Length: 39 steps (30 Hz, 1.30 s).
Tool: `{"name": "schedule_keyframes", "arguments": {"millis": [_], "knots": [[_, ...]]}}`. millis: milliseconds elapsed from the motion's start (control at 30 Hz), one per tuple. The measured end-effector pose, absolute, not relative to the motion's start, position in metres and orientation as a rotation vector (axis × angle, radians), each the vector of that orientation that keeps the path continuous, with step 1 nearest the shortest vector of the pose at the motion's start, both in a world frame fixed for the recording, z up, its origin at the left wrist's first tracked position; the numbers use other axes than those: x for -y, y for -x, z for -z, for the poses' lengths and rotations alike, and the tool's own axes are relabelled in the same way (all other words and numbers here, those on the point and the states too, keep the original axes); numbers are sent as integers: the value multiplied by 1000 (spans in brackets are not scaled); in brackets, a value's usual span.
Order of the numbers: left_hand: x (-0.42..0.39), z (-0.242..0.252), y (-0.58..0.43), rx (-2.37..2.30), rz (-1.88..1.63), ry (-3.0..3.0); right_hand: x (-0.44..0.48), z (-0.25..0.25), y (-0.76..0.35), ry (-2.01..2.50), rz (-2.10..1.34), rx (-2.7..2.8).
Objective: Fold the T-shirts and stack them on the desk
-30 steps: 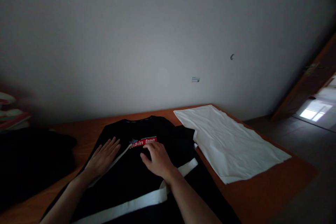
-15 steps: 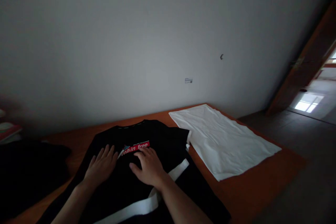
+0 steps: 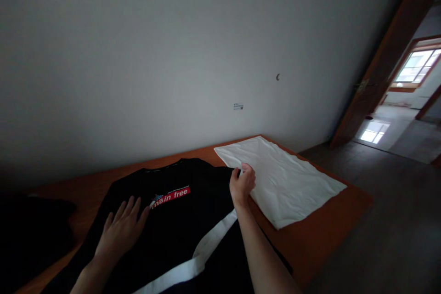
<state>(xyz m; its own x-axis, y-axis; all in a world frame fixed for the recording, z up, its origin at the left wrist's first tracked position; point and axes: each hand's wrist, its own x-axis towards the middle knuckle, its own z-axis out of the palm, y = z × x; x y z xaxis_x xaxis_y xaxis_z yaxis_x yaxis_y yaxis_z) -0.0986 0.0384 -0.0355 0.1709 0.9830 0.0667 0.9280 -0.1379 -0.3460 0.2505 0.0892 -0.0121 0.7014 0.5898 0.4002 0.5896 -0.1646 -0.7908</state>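
Note:
A black shirt [image 3: 179,229] with a red "main free" print on its chest lies spread out, its collar toward the wall. My left hand [image 3: 120,228] rests flat on the chest beside the print, fingers spread. At the right shoulder end of the shirt, my right hand [image 3: 242,184] has its fingers curled around the sleeve edge; the fingertips are partly hidden. A white band [image 3: 182,272] runs slantwise over the lower part of the shirt, and my right forearm passes over its upper end.
A flat white cloth [image 3: 285,183] lies on the orange-brown table [image 3: 292,248] right of the shirt. Dark fabric [image 3: 31,234] is heaped at the left. Behind the table stands a grey wall [image 3: 155,64]; a wooden door [image 3: 375,69] is open at the far right.
My right hand has gone from the printed chest to the sleeve edge at the right and closed there. My left hand stays flat on the shirt. The view has turned slightly right.

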Motion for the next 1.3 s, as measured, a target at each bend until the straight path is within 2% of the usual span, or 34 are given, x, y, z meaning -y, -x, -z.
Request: {"name": "schedule_keyframes", "arguments": {"millis": [133,300,433,567,867,1000,1067,1133,1200,1300], "knots": [[-37,32,96,1833,-313,2139,-83,19,-257,2264,-41,1124],[-39,35,98,1855,-304,2142,-85,15,-262,2410,-115,1241],[-38,30,95,1891,-306,2138,-88,13,-268,2404,-252,1331],[-38,31,94,1924,-202,2143,-92,7,-266,2366,-224,1367],[-40,36,95,2053,178,2166,-121,-47,-275,2271,-114,1469],[-39,35,94,2066,230,2162,-106,-56,-255,2019,-84,1608],[-39,35,94,2060,247,2164,-89,-53,-241,1684,-271,1872],[-38,35,93,2059,245,2164,-71,-46,-230,1309,-602,2128],[-39,35,93,2074,237,2152,-59,-35,-225,1124,-763,2179],[-40,38,93,2092,248,2137,-53,-13,-227,1183,-515,2054]]}}
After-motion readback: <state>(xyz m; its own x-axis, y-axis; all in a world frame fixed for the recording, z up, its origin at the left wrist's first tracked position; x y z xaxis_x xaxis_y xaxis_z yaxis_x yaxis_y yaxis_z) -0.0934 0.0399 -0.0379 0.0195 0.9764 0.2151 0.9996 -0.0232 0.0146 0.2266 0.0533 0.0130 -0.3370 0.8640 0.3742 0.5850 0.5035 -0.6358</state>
